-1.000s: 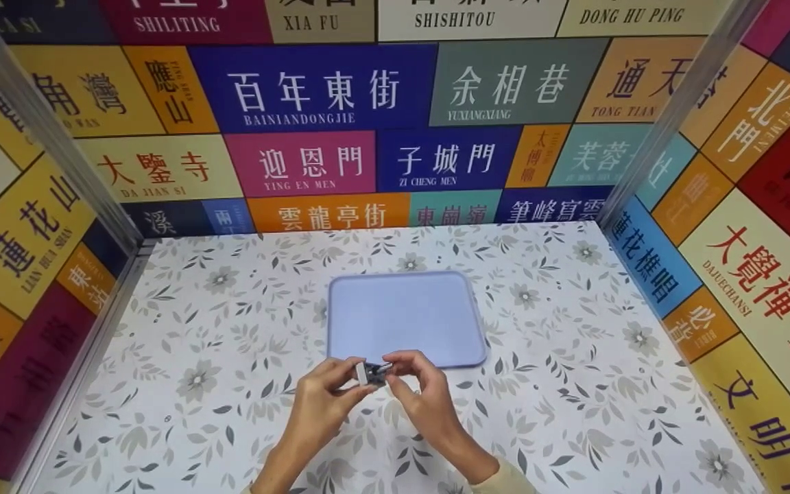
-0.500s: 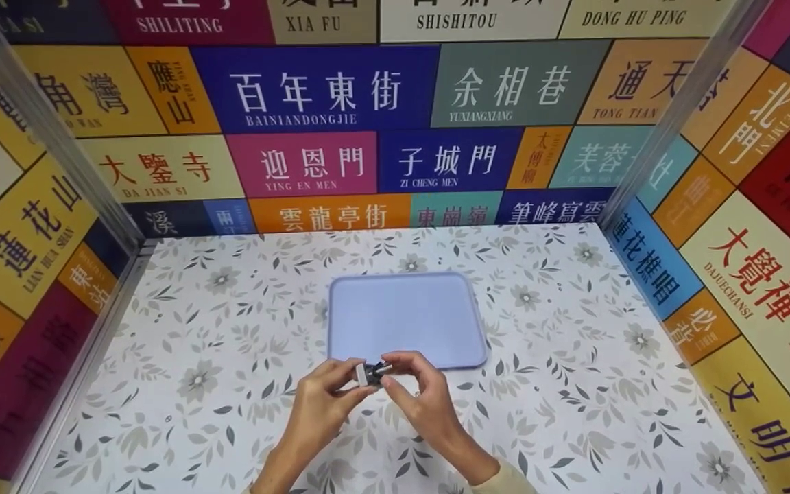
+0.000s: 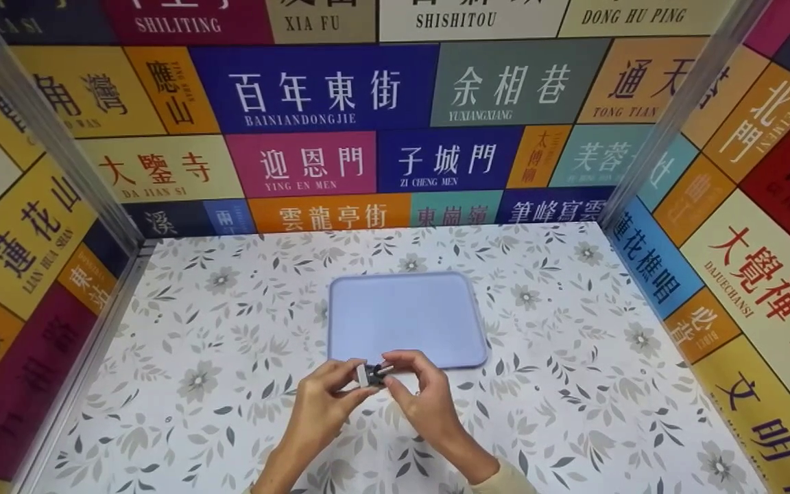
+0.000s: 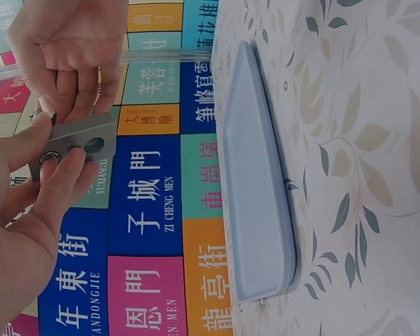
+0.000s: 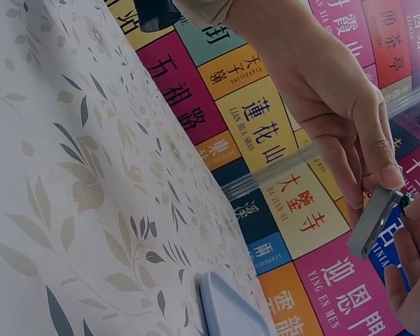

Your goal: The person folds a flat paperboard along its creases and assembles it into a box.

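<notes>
My left hand [image 3: 319, 394] pinches a small grey metal block [image 4: 91, 140] between thumb and fingers, above the table at the tray's near edge. Round holes show in the block's face in the left wrist view. My right hand [image 3: 429, 394] faces it from the right, thumb and forefinger at a small black-and-silver piece [image 3: 382, 370] on the block's right side. In the right wrist view that dark piece [image 5: 404, 201] looks ridged and sits against the block, the right fingers touching it. Whether it is seated in a hole is hidden by the fingers.
A pale blue rectangular tray [image 3: 405, 319] lies just beyond the hands on a table [image 3: 230, 329] covered in a leaf and flower print. Walls with coloured lettered panels [image 3: 313, 89] enclose the back and both sides, with clear strips at the corners.
The right thumb and forefinger have shifted slightly at the black-and-silver piece, and its silver part shows at a slightly different angle. The left hand and the block stay nearly still.
</notes>
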Demonstrator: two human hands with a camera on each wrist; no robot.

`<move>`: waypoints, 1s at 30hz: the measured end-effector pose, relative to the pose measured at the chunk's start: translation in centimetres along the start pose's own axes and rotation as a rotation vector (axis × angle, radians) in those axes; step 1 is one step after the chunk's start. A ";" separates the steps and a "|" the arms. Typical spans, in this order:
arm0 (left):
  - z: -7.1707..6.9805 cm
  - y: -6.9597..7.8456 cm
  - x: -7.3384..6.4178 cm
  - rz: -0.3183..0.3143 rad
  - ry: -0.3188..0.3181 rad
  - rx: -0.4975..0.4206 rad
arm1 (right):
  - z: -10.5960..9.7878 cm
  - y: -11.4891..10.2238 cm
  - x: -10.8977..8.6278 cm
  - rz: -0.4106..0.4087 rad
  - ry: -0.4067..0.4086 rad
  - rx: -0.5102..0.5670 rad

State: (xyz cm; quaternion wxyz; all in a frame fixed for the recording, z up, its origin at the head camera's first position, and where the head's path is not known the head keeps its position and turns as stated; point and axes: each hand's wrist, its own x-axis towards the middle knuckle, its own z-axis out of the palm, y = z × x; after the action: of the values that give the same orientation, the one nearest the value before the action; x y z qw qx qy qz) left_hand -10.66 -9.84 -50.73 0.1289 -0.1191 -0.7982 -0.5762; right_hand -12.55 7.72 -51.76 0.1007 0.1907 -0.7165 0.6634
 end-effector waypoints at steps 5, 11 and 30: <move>0.0 0.0 0.0 -0.003 0.003 0.000 | 0.1 0.0 0.1 -0.007 0.013 -0.010; 0.0 0.1 0.0 -0.017 0.000 -0.035 | 0.1 0.2 0.0 0.002 0.020 -0.036; -0.1 -0.1 -0.1 -0.018 -0.003 0.008 | -0.2 0.0 -0.5 0.122 -0.018 0.054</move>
State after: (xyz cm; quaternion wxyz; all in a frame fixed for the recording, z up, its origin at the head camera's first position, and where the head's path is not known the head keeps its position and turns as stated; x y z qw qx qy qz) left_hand -10.59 -9.91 -50.79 0.1231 -0.1123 -0.8017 -0.5741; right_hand -12.12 7.95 -51.90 0.0483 0.1555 -0.7094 0.6857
